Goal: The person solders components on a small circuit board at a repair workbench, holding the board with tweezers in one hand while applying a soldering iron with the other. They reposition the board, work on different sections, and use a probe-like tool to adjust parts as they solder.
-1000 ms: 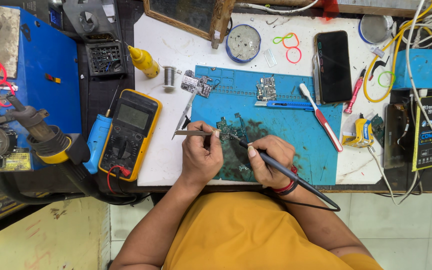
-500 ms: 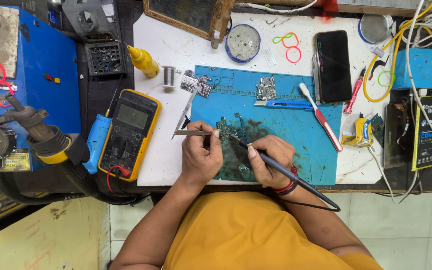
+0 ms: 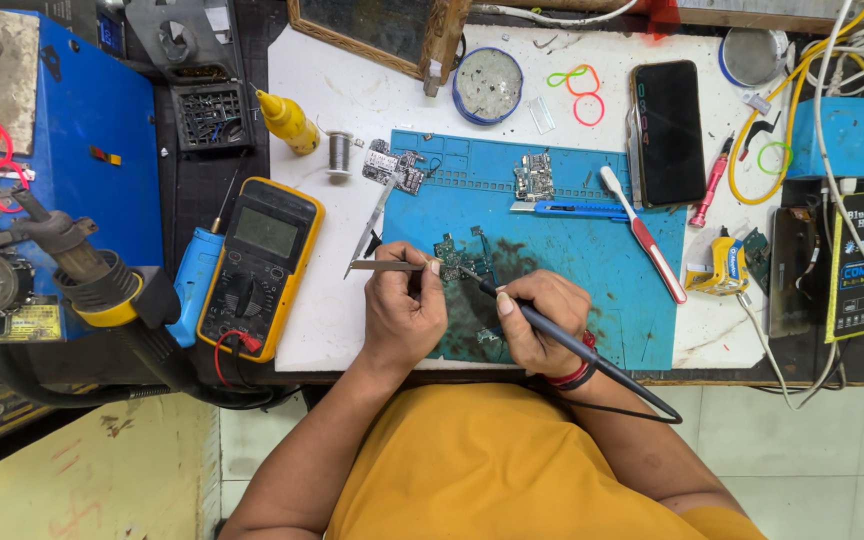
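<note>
Left hand (image 3: 402, 312) is pinched shut on thin metal tweezers (image 3: 384, 266), right hand (image 3: 540, 322) fisted round a black soldering iron (image 3: 592, 362); small green circuit board (image 3: 462, 256) sits just past both tips on the blue mat (image 3: 602, 260), so imo wrists should stay planted w/ light pressure.

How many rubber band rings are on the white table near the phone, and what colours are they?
Green rubber band ring: 1
Orange rubber band ring: 1
Pink rubber band ring: 1
Total: 3, all lying on the white table left of the black phone.
</note>
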